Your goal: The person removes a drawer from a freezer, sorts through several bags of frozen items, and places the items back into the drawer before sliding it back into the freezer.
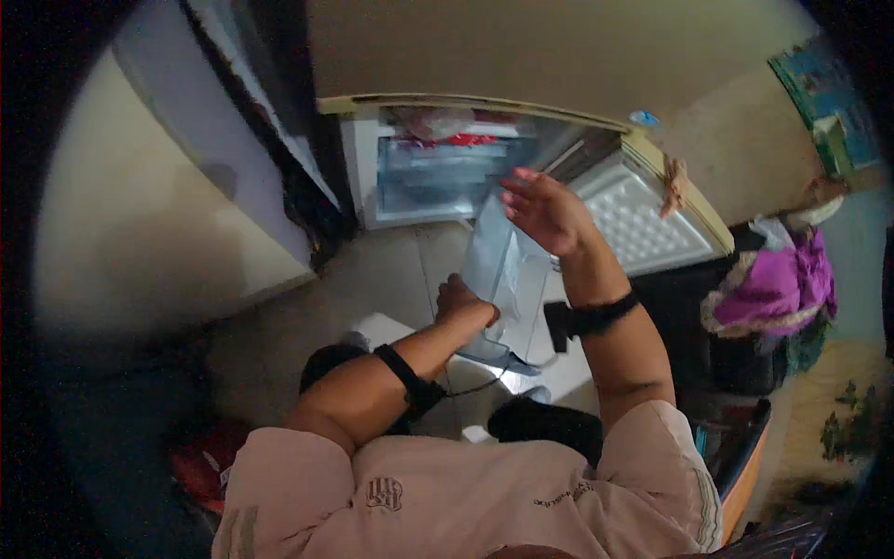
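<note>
A clear plastic refrigerator drawer (513, 293) is tilted in front of me, its far end near the open refrigerator compartment (363, 189). My left hand (464, 304) grips its left side wall; the fingers are partly blurred. My right hand (548, 213) is raised above the drawer's far right part, fingers apart and slightly bent, with nothing seen in it. Another clear drawer or bin (433, 178) stands inside the compartment, beneath red and clear bagged items (447, 129). Black straps circle both forearms, and a thin cable runs near the left one.
The refrigerator door (649, 216) stands open at right, with a textured white inner panel. Beyond it lies purple cloth (775, 290) on a dark surface. A dark gap and a pale panel (174, 209) are at left. Floor tiles (377, 279) and my feet are below.
</note>
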The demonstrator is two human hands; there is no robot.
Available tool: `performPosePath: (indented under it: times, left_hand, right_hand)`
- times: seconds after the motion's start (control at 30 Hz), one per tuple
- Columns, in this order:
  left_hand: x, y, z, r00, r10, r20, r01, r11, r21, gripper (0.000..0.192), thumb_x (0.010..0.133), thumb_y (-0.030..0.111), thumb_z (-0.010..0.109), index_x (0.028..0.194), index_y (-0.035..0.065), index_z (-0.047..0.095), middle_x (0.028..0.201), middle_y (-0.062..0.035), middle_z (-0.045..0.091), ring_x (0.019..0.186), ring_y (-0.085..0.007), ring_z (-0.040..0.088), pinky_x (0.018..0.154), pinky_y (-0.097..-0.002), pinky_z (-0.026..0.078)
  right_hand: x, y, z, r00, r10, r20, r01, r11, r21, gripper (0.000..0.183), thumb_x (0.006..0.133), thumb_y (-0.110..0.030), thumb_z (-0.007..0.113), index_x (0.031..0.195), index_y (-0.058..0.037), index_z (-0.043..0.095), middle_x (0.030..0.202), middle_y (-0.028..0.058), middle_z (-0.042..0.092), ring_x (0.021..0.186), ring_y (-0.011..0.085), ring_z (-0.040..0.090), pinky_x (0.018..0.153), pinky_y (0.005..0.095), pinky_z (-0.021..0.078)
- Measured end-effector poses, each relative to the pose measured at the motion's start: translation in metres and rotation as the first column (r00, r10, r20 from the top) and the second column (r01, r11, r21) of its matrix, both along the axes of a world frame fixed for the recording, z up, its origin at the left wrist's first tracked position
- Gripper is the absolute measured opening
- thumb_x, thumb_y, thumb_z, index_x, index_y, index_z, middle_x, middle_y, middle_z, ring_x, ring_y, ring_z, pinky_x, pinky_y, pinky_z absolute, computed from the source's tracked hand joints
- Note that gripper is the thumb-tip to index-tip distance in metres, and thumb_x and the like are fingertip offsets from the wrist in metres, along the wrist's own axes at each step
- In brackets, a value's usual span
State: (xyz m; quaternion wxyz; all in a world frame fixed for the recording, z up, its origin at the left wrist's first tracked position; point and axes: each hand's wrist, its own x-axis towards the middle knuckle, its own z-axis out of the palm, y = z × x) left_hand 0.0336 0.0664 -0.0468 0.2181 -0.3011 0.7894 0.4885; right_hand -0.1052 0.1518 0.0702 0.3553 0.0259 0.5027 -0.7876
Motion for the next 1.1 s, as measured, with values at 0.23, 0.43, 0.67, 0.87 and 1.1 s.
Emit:
performPosePath:
  times: [0.23,0.43,0.67,0.87,1.1]
  left_hand:
    - [-0.012,0.009,-0.028,0.994,0.024,-0.104,-0.021,0.999,0.034,0.073,0.042,0.009,0.069,0.108,-0.0039,0.040,0.106,-0.0221,0.050,0.101,-0.0338,0.053,0.083,-0.0370,0.048]
    - [-0.016,0.011,-0.052,0.991,0.113,-0.075,-0.089,0.959,0.269,0.063,0.041,0.004,0.064,0.100,-0.0038,0.042,0.101,-0.0203,0.053,0.091,-0.0334,0.056,0.070,-0.0380,0.050]
    - [-0.004,0.031,-0.022,0.978,0.201,-0.054,-0.116,0.744,0.658,0.062,0.043,-0.001,0.057,0.102,0.0021,0.037,0.089,-0.0121,0.047,0.082,-0.0274,0.051,0.063,-0.0355,0.046]
    - [0.006,0.044,-0.031,0.969,0.177,-0.174,-0.028,0.774,0.633,0.071,0.045,-0.001,0.057,0.111,0.0019,0.032,0.091,-0.0124,0.047,0.078,-0.0251,0.051,0.060,-0.0346,0.046]
    - [0.019,0.070,0.006,0.959,0.168,-0.226,-0.013,0.827,0.561,0.079,0.047,-0.001,0.056,0.121,0.0022,0.027,0.094,-0.0131,0.048,0.081,-0.0236,0.052,0.060,-0.0303,0.045]
  right_hand:
    - [0.102,0.165,0.020,0.924,-0.381,-0.027,0.375,0.920,-0.115,0.009,0.082,-0.005,0.049,0.091,-0.0082,0.052,0.081,0.0070,0.055,0.067,0.0186,0.053,0.062,0.0295,0.0451]
    - [0.157,0.229,0.002,0.862,-0.498,-0.098,0.489,0.866,-0.099,0.009,0.082,-0.003,0.048,0.090,-0.0067,0.052,0.079,0.0070,0.056,0.064,0.0185,0.054,0.060,0.0293,0.0459]
    - [0.183,0.213,-0.056,0.955,-0.254,-0.152,0.270,0.958,0.095,0.016,0.085,-0.014,0.054,0.097,-0.0045,0.055,0.090,0.0090,0.060,0.070,0.0180,0.058,0.063,0.0290,0.0470]
    - [0.177,0.168,-0.083,0.952,-0.065,-0.300,0.128,0.972,0.197,0.039,0.083,-0.028,0.059,0.113,-0.0033,0.049,0.107,0.0091,0.055,0.082,0.0155,0.056,0.067,0.0279,0.0447]
    - [0.164,0.153,-0.102,0.960,0.082,-0.267,0.003,0.953,0.302,0.031,0.083,-0.024,0.057,0.107,-0.0050,0.049,0.083,0.0026,0.056,0.067,0.0103,0.051,0.056,0.0232,0.0398]
